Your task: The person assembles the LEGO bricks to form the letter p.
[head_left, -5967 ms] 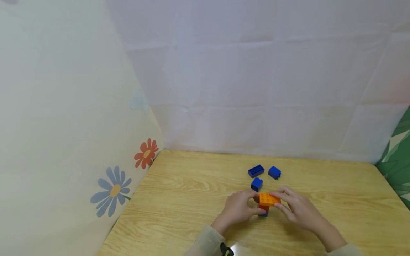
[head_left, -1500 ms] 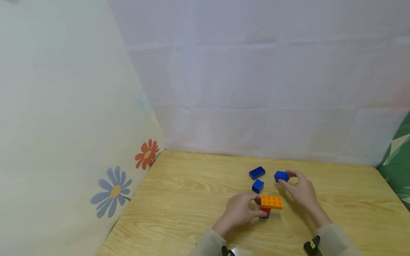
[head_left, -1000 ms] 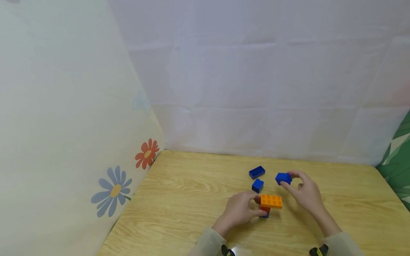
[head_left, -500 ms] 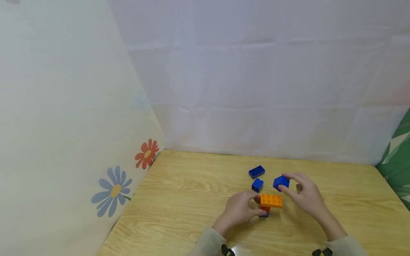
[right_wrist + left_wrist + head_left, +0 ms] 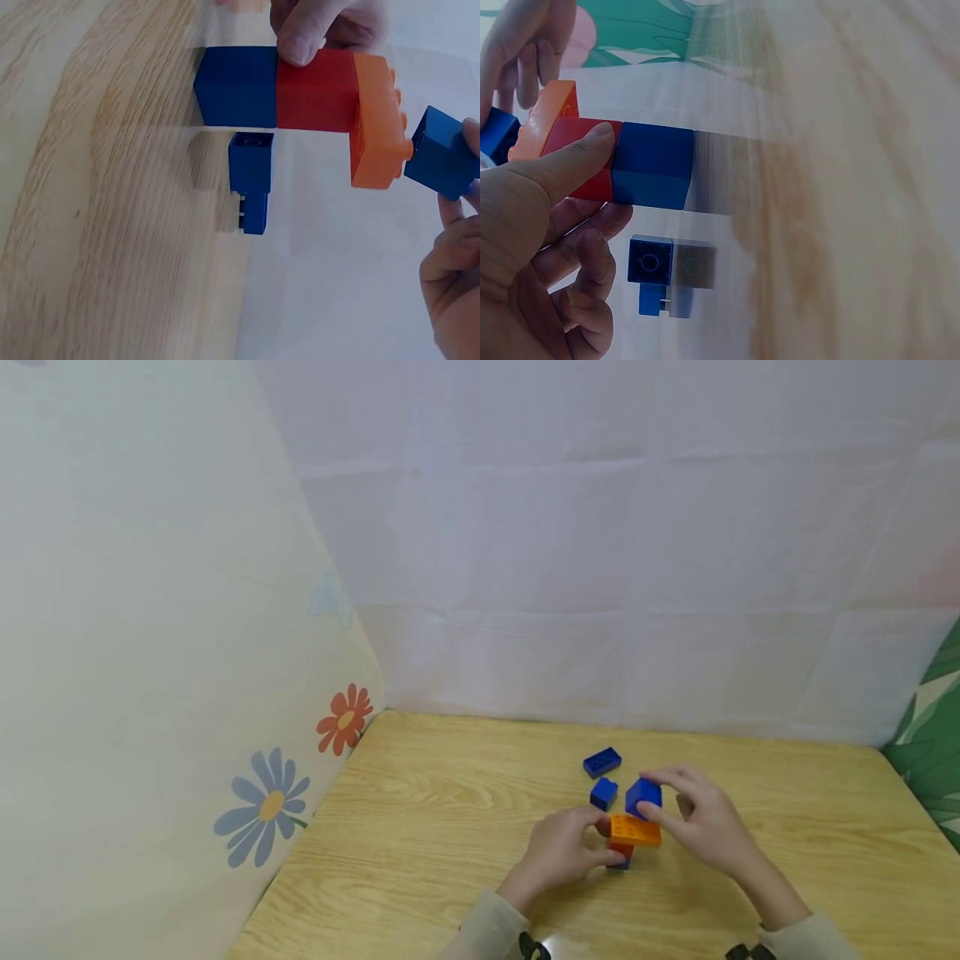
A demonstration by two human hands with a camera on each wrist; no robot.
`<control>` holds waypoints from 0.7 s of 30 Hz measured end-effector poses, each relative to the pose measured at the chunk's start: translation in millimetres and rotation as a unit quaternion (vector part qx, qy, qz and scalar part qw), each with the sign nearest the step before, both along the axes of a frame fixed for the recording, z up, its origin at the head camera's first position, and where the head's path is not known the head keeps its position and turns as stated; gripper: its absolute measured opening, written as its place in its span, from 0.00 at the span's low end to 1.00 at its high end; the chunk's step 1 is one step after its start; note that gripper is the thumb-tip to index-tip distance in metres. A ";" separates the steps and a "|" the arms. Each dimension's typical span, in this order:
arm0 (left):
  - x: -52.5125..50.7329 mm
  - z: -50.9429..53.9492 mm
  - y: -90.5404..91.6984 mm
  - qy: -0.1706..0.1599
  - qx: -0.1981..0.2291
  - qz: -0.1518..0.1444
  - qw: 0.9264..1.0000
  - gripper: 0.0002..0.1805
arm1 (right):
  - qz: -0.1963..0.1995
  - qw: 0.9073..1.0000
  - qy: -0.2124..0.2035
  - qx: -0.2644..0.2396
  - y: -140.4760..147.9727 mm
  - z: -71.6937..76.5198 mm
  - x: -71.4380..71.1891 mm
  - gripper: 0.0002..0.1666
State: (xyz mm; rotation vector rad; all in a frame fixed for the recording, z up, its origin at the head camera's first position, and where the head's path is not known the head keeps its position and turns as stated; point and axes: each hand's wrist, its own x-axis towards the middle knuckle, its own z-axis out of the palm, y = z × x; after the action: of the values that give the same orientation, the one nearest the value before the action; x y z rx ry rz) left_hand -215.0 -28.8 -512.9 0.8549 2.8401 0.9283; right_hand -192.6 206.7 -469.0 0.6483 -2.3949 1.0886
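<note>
A stack stands on the table: a blue brick [image 5: 238, 86] at the bottom, a red brick [image 5: 319, 94] on it, and an orange brick [image 5: 634, 831] across the top, overhanging to the right. My left hand [image 5: 558, 852] pinches the red brick, its thumb near the seam with the lower blue one. Above the orange studs, my right hand [image 5: 705, 822] holds another blue brick [image 5: 643, 797] between thumb and fingers. That brick is tilted, with one edge close to a stud; whether they touch I cannot tell.
Behind the stack lie two loose blue pieces: a small brick [image 5: 603, 794] and a longer brick [image 5: 602, 762] with its hollow underside showing. The wooden table [image 5: 420, 827] meets a pale cloth backdrop [image 5: 510, 660] at its far edge.
My right hand let go of the orange brick, picked up a blue brick from the back right, turned it and brought it left over the stack. The left hand keeps its grip.
</note>
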 end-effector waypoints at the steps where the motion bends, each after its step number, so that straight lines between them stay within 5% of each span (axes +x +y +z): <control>1: 0.0 -0.1 -0.3 0.002 0.000 0.000 1.000 0.19 | 0.008 1.000 0.003 0.001 -1.6 0.4 0.2 0.22; 21: -1.0 -1.9 -0.2 0.020 -0.001 -0.001 1.000 0.19 | 0.070 0.997 -0.037 -0.020 -15.0 -3.0 3.8 0.20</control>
State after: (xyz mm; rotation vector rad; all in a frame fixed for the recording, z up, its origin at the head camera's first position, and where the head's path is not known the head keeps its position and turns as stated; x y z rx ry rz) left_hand -216.0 -29.0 -514.8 0.8849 2.8734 0.9184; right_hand -188.9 191.7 -472.0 0.7836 -2.4143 1.2351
